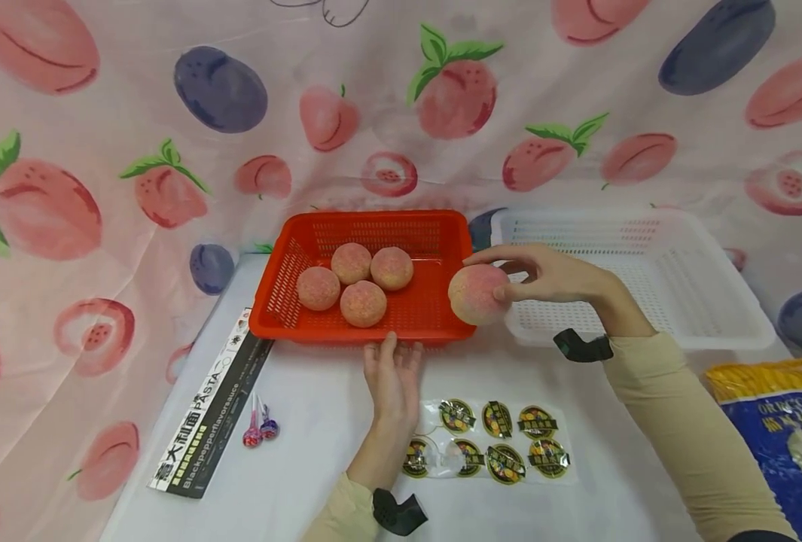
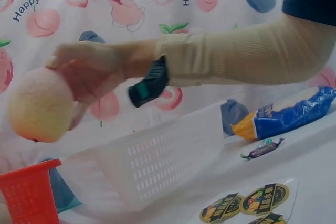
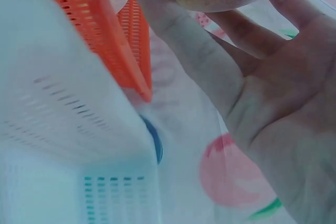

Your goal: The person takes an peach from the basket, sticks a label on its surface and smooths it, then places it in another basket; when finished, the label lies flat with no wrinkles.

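Observation:
My right hand [image 1: 543, 278] holds a pink and yellow peach [image 1: 477, 295] between thumb and fingers. In the head view this peach overlaps the right end of a red basket [image 1: 367, 337]; the left wrist view shows it raised above the rim. Several more peaches [image 1: 363, 304] lie inside the basket, toward its left and middle. At the basket's front side is my left hand [image 1: 394, 384], its fingers extended and touching near the rim. The right wrist view shows the thumb [image 3: 184, 45] against the underside of the held peach.
A white basket [image 1: 644, 342] stands right of the red one. A pasta box [image 1: 214, 406] and two lollipops [image 1: 260, 425] lie at left. A sheet of round stickers [image 1: 502, 440] lies in front. A blue and yellow bag [image 1: 773, 429] is at far right, against a fruit-print cloth [image 1: 387, 75] backdrop.

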Demonstrator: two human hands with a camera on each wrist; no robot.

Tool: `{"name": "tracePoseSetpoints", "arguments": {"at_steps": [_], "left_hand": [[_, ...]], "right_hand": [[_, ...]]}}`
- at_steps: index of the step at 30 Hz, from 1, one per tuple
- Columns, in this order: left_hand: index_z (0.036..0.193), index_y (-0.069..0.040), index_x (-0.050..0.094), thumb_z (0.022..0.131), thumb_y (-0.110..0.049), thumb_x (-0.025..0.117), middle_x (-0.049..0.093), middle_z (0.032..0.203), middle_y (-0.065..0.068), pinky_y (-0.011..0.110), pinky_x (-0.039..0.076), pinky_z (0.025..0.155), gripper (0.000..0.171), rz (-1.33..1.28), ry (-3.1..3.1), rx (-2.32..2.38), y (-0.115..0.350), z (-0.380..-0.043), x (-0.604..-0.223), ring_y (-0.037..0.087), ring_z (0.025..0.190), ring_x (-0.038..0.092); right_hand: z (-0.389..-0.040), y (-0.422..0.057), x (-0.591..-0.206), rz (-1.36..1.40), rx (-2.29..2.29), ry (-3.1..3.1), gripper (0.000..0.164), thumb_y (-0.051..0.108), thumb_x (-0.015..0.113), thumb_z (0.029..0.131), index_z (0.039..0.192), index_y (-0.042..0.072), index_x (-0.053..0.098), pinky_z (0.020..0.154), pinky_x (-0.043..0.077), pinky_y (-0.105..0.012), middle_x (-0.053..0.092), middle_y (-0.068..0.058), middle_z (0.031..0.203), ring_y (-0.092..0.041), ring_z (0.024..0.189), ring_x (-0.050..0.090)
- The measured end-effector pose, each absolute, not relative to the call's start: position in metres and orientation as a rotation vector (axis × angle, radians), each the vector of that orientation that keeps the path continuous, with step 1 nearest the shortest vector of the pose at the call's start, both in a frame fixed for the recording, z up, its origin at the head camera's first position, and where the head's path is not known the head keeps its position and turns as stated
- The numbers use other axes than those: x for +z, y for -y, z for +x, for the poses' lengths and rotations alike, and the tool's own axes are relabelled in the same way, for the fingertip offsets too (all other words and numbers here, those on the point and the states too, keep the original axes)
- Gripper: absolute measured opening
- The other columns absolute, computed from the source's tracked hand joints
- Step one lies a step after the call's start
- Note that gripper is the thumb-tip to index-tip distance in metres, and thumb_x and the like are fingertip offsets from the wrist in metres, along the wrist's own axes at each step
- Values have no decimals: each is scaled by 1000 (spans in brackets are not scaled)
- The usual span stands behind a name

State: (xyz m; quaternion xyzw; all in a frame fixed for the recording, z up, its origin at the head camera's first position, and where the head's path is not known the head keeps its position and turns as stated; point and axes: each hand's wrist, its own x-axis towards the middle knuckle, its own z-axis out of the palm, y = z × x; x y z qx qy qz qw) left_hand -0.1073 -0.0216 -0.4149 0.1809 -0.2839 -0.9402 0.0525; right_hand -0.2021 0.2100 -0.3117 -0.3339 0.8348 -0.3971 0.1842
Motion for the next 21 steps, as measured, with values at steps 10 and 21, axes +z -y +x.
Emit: {"name": "tracePoseSetpoints", "arguments": {"at_steps": [10,21], "left_hand": [[105,-9,39,88,-13,53,44,93,2,35,46,83,22,555,860,-2857,25,-109,-414,19,89,45],[104,-11,42,85,-12,56,45,98,3,35,47,85,24,531,865,-2871,25,-110,-419,20,92,46]], "right_hand": [[-157,-224,-325,-845,-1176,-2350,49,25,64,80,125,32,45,78,51,-30,47,10,126,-19,109,49],[-104,-212,-350,-777,-1207,-2479,53,32,63,80,128,29,40,82,50,-30,46,9,127,-12,112,46]]}}
